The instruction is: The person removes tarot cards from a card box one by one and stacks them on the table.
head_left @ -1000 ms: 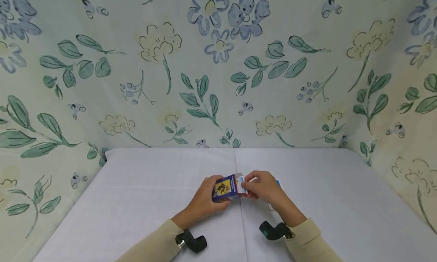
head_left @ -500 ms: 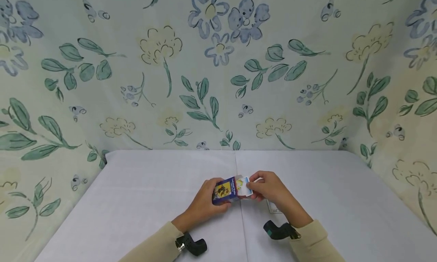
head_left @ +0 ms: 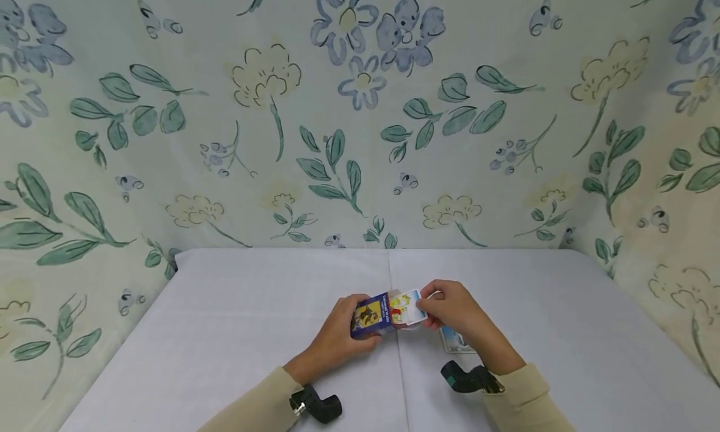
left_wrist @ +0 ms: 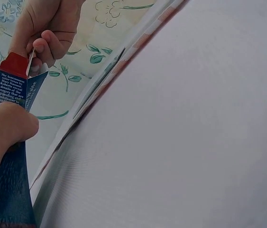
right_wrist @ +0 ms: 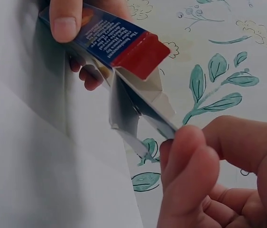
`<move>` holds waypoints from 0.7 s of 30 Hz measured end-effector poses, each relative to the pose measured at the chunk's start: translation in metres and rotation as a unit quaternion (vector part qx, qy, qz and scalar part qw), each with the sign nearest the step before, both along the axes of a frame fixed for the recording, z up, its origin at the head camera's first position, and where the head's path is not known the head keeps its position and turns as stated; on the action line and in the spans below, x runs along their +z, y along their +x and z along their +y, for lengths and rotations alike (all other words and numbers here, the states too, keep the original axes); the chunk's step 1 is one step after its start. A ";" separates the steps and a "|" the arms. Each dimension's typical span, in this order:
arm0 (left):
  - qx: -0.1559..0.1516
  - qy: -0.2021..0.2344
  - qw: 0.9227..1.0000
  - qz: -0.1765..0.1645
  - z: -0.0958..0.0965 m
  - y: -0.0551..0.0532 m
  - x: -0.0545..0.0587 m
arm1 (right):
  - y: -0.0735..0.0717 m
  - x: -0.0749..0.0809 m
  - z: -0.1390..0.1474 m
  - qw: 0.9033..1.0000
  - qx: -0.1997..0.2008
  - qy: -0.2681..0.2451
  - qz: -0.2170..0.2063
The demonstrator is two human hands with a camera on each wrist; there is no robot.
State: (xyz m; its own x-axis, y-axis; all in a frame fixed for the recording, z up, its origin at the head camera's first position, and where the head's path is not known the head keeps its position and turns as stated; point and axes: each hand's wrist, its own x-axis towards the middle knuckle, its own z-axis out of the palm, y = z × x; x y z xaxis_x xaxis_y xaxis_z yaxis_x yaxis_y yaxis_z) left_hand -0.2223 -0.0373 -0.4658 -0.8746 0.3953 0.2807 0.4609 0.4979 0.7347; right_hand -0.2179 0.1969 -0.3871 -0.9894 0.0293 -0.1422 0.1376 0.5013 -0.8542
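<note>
My left hand (head_left: 337, 326) grips a small blue card box (head_left: 368, 315) with a yellow picture on its front, tilted up to the right above the table. Its open end faces right, and a red flap (right_wrist: 142, 54) stands out there in the right wrist view. Between thumb and fingers, my right hand (head_left: 452, 307) pinches the outer edge of a card (head_left: 407, 308) with a colourful picture, partly out of the box. In the left wrist view the left thumb (left_wrist: 14, 121) presses across the box's printed side. Partly hidden below the right hand, another card (head_left: 454, 341) lies on the table.
A white cloth with a centre crease covers the table (head_left: 253, 307). Behind and at both sides hangs a floral curtain (head_left: 360, 138). Each wrist carries a black camera mount (head_left: 317, 404) close above the cloth.
My right hand has moved right, drawing the card farther out of the box, so more of its picture shows. The left hand and box have stayed nearly still. More of the table card is visible.
</note>
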 end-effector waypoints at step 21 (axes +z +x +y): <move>0.003 0.003 1.000 -0.002 0.002 0.001 0.000 | 0.003 0.012 0.015 0.999 -0.002 0.036 -0.015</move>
